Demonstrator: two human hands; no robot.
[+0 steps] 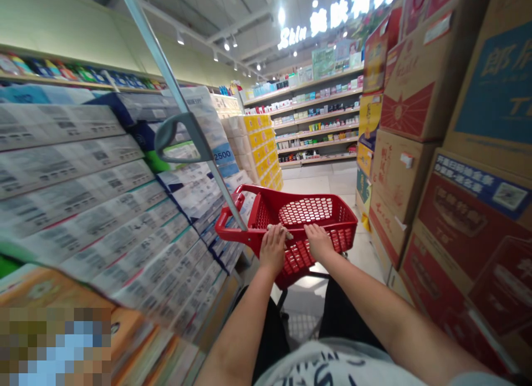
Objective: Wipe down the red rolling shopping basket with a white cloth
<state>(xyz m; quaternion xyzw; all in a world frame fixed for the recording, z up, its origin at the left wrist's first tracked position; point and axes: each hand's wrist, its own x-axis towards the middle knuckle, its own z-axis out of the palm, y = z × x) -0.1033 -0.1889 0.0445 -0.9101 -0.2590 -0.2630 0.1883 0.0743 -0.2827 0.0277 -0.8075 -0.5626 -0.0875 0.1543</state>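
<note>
We hold the red basket [347, 225] at 12 o'clock: left hand [273, 248] and right hand [318, 242] lie palm-down, fingers curled over its near rim. Risk: a skewed push could clip the cartons [419, 169] at 3 o'clock or the tissue packs [103, 208] at 9 o'clock.

We stand in a shop aisle. Stacked tissue packs [103, 208] fill the left of the frame, cardboard cartons [449, 153] the right. Stocked shelves [316, 125] under a lit sign [332, 14] sit upper centre.
</note>
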